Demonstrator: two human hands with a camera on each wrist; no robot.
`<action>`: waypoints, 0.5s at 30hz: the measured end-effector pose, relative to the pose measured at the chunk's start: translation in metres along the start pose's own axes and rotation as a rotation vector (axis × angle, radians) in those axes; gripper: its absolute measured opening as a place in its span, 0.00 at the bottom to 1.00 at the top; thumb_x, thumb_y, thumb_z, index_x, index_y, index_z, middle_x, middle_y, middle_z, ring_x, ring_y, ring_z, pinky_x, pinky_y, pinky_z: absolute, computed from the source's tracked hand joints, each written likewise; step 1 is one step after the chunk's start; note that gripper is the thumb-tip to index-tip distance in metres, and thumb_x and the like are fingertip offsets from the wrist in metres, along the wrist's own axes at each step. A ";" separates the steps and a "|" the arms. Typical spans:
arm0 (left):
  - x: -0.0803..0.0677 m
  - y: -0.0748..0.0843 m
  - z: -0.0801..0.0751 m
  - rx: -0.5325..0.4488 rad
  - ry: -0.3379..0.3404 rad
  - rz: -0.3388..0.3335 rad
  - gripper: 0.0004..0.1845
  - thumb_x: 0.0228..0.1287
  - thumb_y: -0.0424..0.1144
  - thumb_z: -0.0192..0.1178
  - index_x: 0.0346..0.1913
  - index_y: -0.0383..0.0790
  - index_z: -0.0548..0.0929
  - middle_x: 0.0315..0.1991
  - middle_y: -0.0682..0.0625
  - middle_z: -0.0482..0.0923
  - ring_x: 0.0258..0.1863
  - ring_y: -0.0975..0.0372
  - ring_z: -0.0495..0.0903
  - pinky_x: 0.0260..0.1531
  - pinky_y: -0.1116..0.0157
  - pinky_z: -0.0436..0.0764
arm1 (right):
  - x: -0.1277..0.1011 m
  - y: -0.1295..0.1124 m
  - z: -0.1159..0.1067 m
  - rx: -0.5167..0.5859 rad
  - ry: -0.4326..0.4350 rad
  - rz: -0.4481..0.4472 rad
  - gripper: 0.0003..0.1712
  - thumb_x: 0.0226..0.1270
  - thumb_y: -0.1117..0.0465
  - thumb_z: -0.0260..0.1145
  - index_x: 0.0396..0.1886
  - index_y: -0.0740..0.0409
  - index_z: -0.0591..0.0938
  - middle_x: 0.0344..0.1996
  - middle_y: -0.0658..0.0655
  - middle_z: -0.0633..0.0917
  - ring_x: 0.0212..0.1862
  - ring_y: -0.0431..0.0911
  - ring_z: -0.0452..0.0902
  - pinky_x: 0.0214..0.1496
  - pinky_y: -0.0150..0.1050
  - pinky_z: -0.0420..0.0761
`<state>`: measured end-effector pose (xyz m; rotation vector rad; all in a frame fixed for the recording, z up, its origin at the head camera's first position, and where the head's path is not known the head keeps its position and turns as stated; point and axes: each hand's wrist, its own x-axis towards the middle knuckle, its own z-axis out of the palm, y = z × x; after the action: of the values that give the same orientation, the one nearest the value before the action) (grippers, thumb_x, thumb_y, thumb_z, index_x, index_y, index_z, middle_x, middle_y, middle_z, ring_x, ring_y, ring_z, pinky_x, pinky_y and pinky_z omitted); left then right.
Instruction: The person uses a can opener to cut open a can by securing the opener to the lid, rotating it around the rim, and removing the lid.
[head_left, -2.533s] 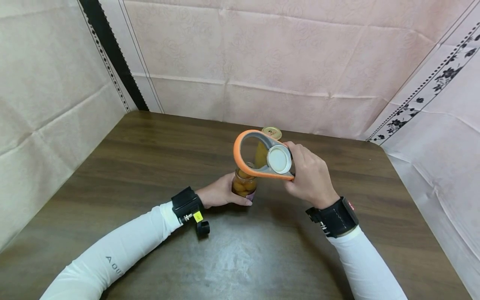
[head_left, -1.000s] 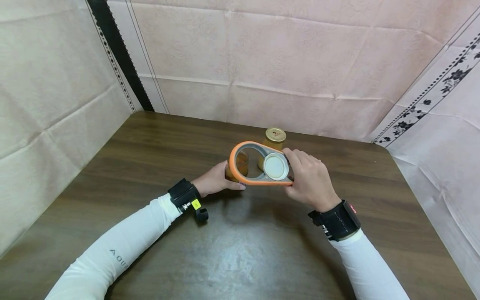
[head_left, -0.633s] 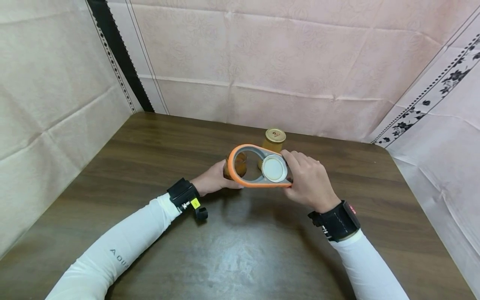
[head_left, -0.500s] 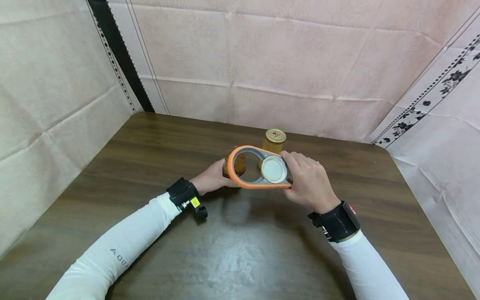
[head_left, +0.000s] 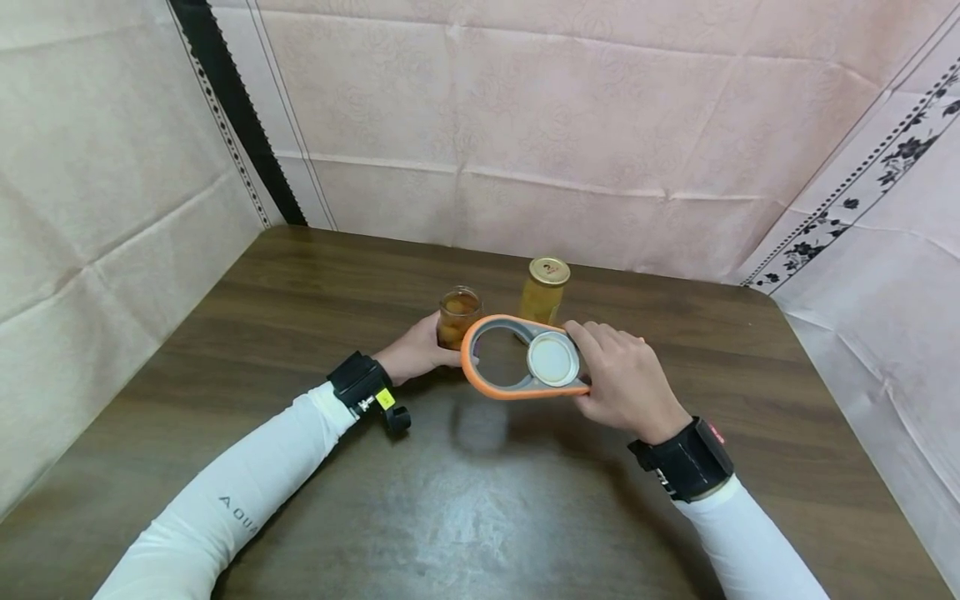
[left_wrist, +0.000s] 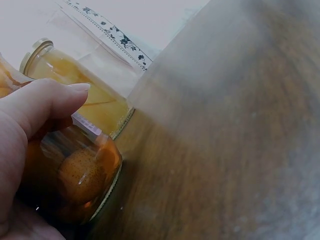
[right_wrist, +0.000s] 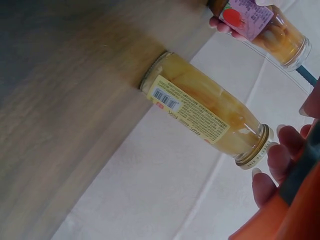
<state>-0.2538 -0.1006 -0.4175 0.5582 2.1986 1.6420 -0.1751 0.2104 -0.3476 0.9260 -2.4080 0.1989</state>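
Note:
My left hand (head_left: 417, 352) grips an open glass jar (head_left: 459, 312) of brownish round fruit, upright, with no lid on its mouth. In the right wrist view its purple label (right_wrist: 247, 19) shows. My right hand (head_left: 626, 375) holds an orange-and-grey jar opener (head_left: 467, 358) by the handle end, its wide loop pointing left just beside the open jar. A white-bottomed jar lid (head_left: 553, 359) sits in the opener's narrower part, underside up. Behind the opener stands a second jar (head_left: 543, 296), with yellow fruit and a gold lid; the opener covers its base in the head view.
The brown wooden table (head_left: 465, 500) reaches back to a pale pink cloth wall (head_left: 555, 125). More cloth hangs at the left and right sides, the right one with a black flower border (head_left: 813, 237). Black camera straps circle both wrists.
The left hand has carried the open jar left and away from me, out from behind the opener's loop. The opener, with the lid in it, has come down toward me.

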 end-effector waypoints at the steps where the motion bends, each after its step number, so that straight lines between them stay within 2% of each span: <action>1: 0.000 0.000 0.000 -0.001 0.001 -0.002 0.39 0.61 0.37 0.73 0.72 0.47 0.65 0.65 0.45 0.75 0.64 0.52 0.75 0.64 0.52 0.76 | -0.001 0.000 0.000 0.002 -0.006 0.001 0.40 0.36 0.62 0.72 0.58 0.60 0.77 0.37 0.54 0.83 0.38 0.49 0.80 0.38 0.46 0.83; 6: 0.000 -0.001 -0.001 0.003 0.004 -0.012 0.37 0.62 0.36 0.72 0.71 0.46 0.66 0.64 0.45 0.75 0.64 0.51 0.75 0.65 0.51 0.76 | -0.008 0.000 -0.002 0.007 -0.033 0.000 0.38 0.38 0.60 0.72 0.57 0.58 0.77 0.36 0.53 0.83 0.37 0.47 0.79 0.37 0.44 0.83; 15: 0.000 -0.002 -0.006 0.026 0.042 -0.013 0.36 0.61 0.37 0.73 0.69 0.44 0.66 0.59 0.42 0.77 0.58 0.53 0.78 0.58 0.57 0.79 | -0.018 -0.001 -0.002 -0.013 -0.047 -0.021 0.39 0.36 0.60 0.73 0.57 0.60 0.78 0.37 0.54 0.84 0.39 0.49 0.81 0.38 0.45 0.85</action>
<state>-0.2573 -0.1061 -0.4176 0.5197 2.2517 1.6344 -0.1625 0.2204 -0.3551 0.9592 -2.4388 0.1554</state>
